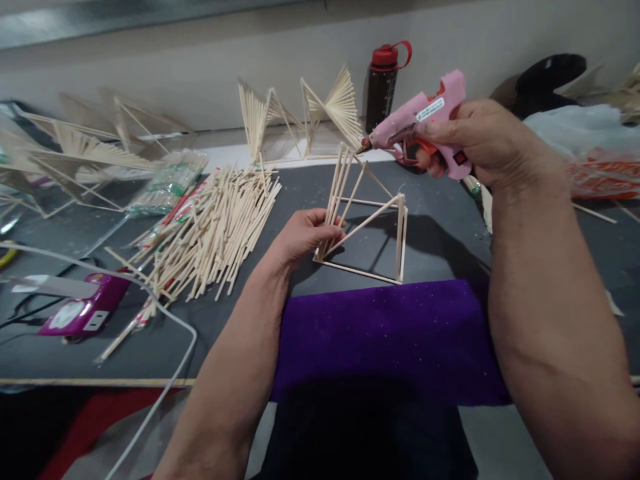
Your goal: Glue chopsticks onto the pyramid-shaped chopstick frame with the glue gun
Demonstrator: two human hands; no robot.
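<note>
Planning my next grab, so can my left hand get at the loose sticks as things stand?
Probably yes: nothing visible stands between the left hand and the loose sticks beside it, though it's gripping the frame and would likely need to let go first.

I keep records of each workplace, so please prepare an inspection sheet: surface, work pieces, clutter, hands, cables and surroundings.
Surface: grey tabletop; purple cloth nearer the body.
Work pieces: open stick frame; pink glue gun.
Clutter: heap of loose sticks, magenta device, plastic bag.
Hands: left hand holds the frame's sticks; right hand grips the glue gun, nozzle near stick ends.
Cables: white cable at left; dark cord by the magenta device.
Surroundings: fanned stick structures and bottle by the wall.
</note>
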